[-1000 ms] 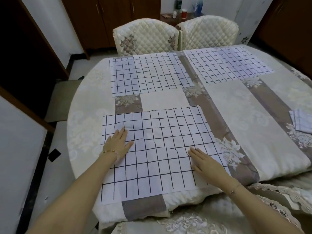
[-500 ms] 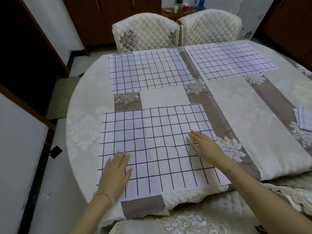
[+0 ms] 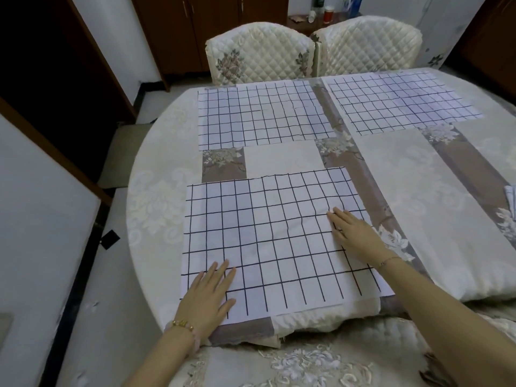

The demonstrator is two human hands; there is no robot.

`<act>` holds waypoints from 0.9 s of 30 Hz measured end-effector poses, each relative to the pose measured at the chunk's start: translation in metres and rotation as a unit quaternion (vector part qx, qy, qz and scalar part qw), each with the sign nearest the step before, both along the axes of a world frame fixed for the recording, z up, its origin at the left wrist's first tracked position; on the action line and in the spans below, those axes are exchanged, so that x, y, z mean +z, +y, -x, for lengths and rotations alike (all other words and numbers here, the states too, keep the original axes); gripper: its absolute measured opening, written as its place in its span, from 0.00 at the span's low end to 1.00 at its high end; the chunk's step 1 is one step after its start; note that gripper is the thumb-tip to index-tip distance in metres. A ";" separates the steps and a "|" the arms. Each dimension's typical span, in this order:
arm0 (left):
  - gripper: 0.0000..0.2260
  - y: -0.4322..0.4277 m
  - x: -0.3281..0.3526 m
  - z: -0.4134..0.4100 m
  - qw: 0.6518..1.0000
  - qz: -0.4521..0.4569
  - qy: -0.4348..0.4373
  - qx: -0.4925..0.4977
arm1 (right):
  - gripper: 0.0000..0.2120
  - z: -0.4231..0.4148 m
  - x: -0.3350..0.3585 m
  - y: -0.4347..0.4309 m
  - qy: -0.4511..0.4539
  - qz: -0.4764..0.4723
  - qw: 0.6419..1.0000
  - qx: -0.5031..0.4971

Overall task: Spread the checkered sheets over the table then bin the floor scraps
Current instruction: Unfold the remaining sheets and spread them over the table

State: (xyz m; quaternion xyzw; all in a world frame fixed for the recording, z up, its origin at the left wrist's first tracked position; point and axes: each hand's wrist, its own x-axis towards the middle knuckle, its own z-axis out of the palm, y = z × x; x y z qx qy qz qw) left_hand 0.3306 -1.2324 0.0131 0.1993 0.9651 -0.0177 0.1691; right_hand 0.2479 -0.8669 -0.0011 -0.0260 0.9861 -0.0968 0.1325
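Head view, looking down into a room with pale floor (image 3: 92, 317), white walls and dark wood cabinets (image 3: 212, 32) at the back. Filled mostly by a round table (image 3: 156, 208) under a cream floral cloth with taupe bands. Beyond its far edge, side by side, 2 quilted cream seats: left chair (image 3: 259, 54) and right chair (image 3: 365, 43). On the cloth, 3 checkered sheets laid flat: far-left sheet (image 3: 262, 115) and far-right sheet (image 3: 396, 101) near the chairs, apart from near sheet (image 3: 273, 241) at the front edge, slightly wrinkled in the middle. At the right border, a folded piece (image 3: 511, 196), cut off by the frame. Left hand (image 3: 208, 297) pressed flat on the near sheet's front left corner, fingers straight, gripping nothing. Right hand (image 3: 354, 236) flat on its right side, fingers extended, nothing held. On the floor left of the table, a grey mat (image 3: 122, 155) and 1 small dark scrap (image 3: 110, 239).
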 end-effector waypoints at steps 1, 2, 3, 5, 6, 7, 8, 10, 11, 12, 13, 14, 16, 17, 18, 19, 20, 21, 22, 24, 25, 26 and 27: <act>0.32 -0.001 -0.001 0.000 1.000 -0.003 -0.013 0.009 | 0.21 0.000 0.001 -0.001 -0.001 0.009 1.000 -0.004; 0.30 -0.002 -0.005 0.002 1.000 -0.017 -0.025 0.008 | 0.21 0.001 0.002 -0.002 0.001 0.021 1.000 -0.011; 0.28 -0.003 -0.011 0.004 0.999 -0.029 -0.041 0.001 | 0.20 0.002 0.003 -0.003 0.006 0.032 0.999 -0.019; 0.28 -0.007 -0.021 0.008 0.998 -0.026 -0.058 0.014 | 0.21 0.003 0.006 -0.003 0.013 0.040 0.999 -0.023; 0.28 -0.007 -0.024 0.008 0.999 -0.016 -0.048 0.015 | 0.21 0.003 0.007 -0.002 0.021 0.043 0.999 -0.022; 0.29 -0.006 -0.025 0.009 0.999 -0.008 -0.040 0.016 | 0.21 0.001 0.008 -0.001 0.038 0.054 0.998 -0.021; 0.29 -0.005 -0.025 0.008 0.999 -0.006 -0.037 0.021 | 0.20 -0.001 0.009 0.000 0.057 0.067 0.996 -0.019; 0.29 -0.003 -0.023 0.006 0.999 -0.003 -0.035 0.026 | 0.19 -0.007 0.011 0.003 0.072 0.081 0.994 -0.019; 0.29 -0.003 -0.023 0.004 0.999 0.002 -0.034 0.028 | 0.19 -0.009 0.011 0.005 0.065 0.084 0.994 -0.023; 0.28 -0.002 -0.024 0.003 0.999 0.007 -0.033 0.029 | 0.19 -0.012 0.011 0.007 0.053 0.085 0.995 -0.029; 0.28 0.000 -0.024 0.002 0.999 0.012 -0.035 0.028 | 0.20 -0.016 0.011 0.010 0.041 0.084 0.995 -0.034; 0.28 0.001 -0.023 0.001 0.999 0.017 -0.041 0.028 | 0.20 -0.020 0.012 0.012 0.030 0.084 0.995 -0.039; 0.28 0.002 -0.018 0.000 0.998 0.028 -0.055 0.027 | 0.18 -0.030 0.016 0.016 0.017 0.086 0.994 -0.058; 0.28 0.003 -0.013 0.001 0.997 0.028 -0.062 0.027 | 0.18 -0.037 0.021 0.018 0.017 0.087 0.993 -0.075; 0.28 0.005 -0.006 0.002 0.997 0.021 -0.066 0.025 | 0.17 -0.044 0.027 0.021 0.017 0.091 0.991 -0.098; 0.28 0.010 0.003 0.002 0.998 0.003 -0.062 0.024 | 0.17 -0.052 0.035 0.024 0.019 0.098 0.988 -0.121; 0.26 0.016 0.013 0.003 0.998 -0.031 -0.053 0.027 | 0.16 -0.062 0.044 0.028 0.024 0.108 0.984 -0.142; 0.24 0.026 0.024 0.003 0.995 -0.082 -0.045 0.038 | 0.15 -0.075 0.055 0.032 0.037 0.125 0.977 -0.167; 0.21 0.038 0.036 0.001 0.987 -0.146 -0.044 0.054 | 0.14 -0.090 0.065 0.036 0.062 0.154 0.966 -0.199; 0.14 0.067 0.062 -0.009 0.951 -0.293 -0.059 0.072 | 0.10 -0.132 0.084 0.041 0.135 0.251 0.917 -0.279; 0.09 0.084 0.076 -0.018 0.924 -0.366 -0.075 0.077 | 0.08 -0.159 0.092 0.043 0.173 0.302 0.881 -0.322; 0.07 0.101 0.090 -0.029 0.893 -0.432 -0.099 0.077 | 0.07 -0.190 0.097 0.043 0.206 0.344 0.839 -0.367; 0.05 0.118 0.102 -0.043 0.863 -0.485 -0.126 0.068 | 0.07 -0.224 0.101 0.040 0.236 0.374 0.795 -0.414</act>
